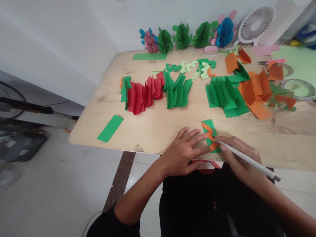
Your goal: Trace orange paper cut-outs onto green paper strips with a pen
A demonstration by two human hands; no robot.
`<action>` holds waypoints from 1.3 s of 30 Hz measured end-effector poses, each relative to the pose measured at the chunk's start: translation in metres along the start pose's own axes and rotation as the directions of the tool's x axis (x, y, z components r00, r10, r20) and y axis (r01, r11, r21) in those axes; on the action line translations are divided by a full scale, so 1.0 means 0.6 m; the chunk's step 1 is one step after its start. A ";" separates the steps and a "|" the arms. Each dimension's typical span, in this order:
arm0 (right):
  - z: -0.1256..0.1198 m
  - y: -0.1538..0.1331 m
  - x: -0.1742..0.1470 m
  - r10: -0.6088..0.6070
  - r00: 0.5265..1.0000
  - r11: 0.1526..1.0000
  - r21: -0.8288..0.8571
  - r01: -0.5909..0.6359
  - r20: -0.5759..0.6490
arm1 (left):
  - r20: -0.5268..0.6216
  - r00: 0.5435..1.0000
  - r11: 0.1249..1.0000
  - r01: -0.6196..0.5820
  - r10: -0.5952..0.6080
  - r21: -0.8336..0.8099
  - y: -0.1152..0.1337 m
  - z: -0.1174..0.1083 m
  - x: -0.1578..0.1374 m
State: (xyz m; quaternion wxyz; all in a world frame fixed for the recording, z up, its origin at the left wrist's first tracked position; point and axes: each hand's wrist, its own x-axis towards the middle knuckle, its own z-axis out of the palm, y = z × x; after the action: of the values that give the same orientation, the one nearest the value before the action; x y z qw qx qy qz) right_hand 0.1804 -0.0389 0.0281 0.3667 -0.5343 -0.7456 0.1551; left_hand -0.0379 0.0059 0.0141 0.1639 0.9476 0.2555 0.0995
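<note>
An orange curved paper cutout (208,127) lies on a small green paper piece (209,123) at the table's front edge. My left hand (182,151) is spread flat, its fingertips on the cutout and the green paper. In my right hand (243,158) is a white pen (249,160), gripped near its tip, which meets the cutout's right edge. Farther left rests a green paper strip (110,128). Beyond my hands stand folded green papers (176,90), folded red papers (144,93) and another green folded group (225,95).
Along the wall stand green paper figures (182,36), a blue one (224,32) and a pink one (150,41), beside a white fan (256,24). Orange folded papers (258,87), tape rolls (298,89) and curved green cutouts (204,67) lie on the wooden table (153,131).
</note>
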 end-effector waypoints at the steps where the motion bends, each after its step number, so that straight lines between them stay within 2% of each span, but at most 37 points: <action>1: 0.000 -0.003 0.001 0.037 0.999 0.999 0.016 -0.037 -0.001 | -0.001 1.000 1.000 0.001 -0.001 -0.004 0.000 0.000 0.000; 5: 0.008 -0.004 0.002 0.115 0.993 0.993 -0.016 -0.115 -0.008 | -0.014 1.000 1.000 -0.005 0.004 -0.013 -0.001 -0.001 0.000; 11: 0.019 0.002 0.001 0.137 0.990 0.987 -0.082 -0.139 -0.026 | -0.029 1.000 1.000 -0.008 0.007 -0.022 -0.002 0.000 -0.001; 39: 0.025 -0.004 0.007 0.034 0.999 0.995 -0.096 -0.037 -0.024 | -0.040 0.999 0.999 -0.004 0.002 -0.032 -0.002 0.000 0.000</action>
State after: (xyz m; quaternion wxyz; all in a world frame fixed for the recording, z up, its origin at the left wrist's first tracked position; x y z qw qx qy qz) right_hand 0.1676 -0.0335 0.0209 0.3462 -0.5662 -0.7384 0.1195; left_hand -0.0385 0.0066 0.0134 0.1740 0.9430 0.2557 0.1228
